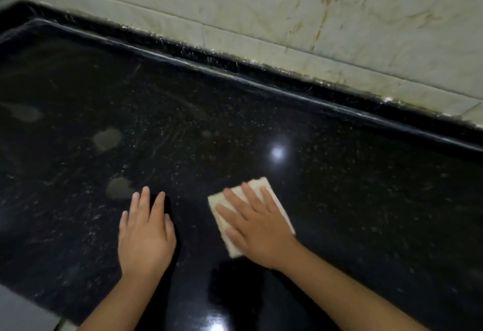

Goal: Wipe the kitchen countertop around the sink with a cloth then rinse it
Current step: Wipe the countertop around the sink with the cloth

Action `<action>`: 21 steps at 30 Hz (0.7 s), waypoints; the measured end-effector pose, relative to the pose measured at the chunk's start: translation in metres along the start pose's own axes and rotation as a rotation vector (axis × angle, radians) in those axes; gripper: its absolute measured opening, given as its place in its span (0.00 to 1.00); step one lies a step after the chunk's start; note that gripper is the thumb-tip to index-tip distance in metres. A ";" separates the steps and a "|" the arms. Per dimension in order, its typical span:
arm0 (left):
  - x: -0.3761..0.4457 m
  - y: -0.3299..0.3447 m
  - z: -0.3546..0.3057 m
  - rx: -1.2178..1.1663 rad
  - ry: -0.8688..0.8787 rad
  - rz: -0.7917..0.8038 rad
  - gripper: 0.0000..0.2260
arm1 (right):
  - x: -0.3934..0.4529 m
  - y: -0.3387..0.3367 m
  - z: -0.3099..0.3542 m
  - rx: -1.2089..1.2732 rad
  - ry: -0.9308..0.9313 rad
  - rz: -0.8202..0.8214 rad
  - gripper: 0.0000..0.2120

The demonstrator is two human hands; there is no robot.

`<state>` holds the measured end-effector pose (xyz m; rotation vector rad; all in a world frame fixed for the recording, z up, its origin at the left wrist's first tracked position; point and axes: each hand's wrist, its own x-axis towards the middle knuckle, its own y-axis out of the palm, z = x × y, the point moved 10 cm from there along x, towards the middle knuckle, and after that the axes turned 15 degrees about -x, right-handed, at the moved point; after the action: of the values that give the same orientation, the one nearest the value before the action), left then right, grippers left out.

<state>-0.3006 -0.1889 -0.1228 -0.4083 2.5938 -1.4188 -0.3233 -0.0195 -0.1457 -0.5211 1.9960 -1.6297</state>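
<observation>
The right hand point(257, 222) lies flat with straight, spread fingers on a pale folded cloth point(271, 195), pressing it onto the dark speckled surface point(339, 200). The cloth's far corner and left edge show beyond the fingertips; the rest is hidden under the palm. Just to its left, apart from the cloth, the left hand point(145, 234) rests palm-down on the bare surface, fingers straight and holding nothing.

Ahead and to the left of the left hand sit several dull grey smears point(107, 138), the nearest just beyond its fingertips. Nothing solid lies between either hand and the far edge. A bright light reflection point(277, 153) glints just beyond the cloth.

Past both hands a raised dark lip point(261, 80) runs along the back of the surface, meeting a pale tiled wall point(313, 17) streaked with brownish stains point(326, 4). Both forearms are cut off by the lower edge. The scene is dim and slightly blurred, so fine streaks on the surface are hard to make out.
</observation>
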 end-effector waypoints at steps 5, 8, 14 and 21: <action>0.024 0.026 -0.041 -0.032 0.093 0.072 0.18 | -0.085 0.036 -0.157 -0.041 0.438 0.168 0.26; 0.030 0.039 -0.049 -0.007 0.093 0.119 0.21 | -0.092 0.041 -0.251 0.061 0.788 0.273 0.25; 0.032 0.042 -0.047 -0.036 0.086 0.110 0.21 | 0.016 0.032 -0.280 0.263 0.991 0.296 0.24; 0.034 0.042 -0.045 -0.003 0.094 0.106 0.35 | 0.135 0.000 -0.120 0.149 0.387 0.147 0.24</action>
<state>-0.3515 -0.1418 -0.1338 -0.2057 2.6478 -1.4312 -0.5034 -0.0048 -0.1462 0.0007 2.0952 -1.8743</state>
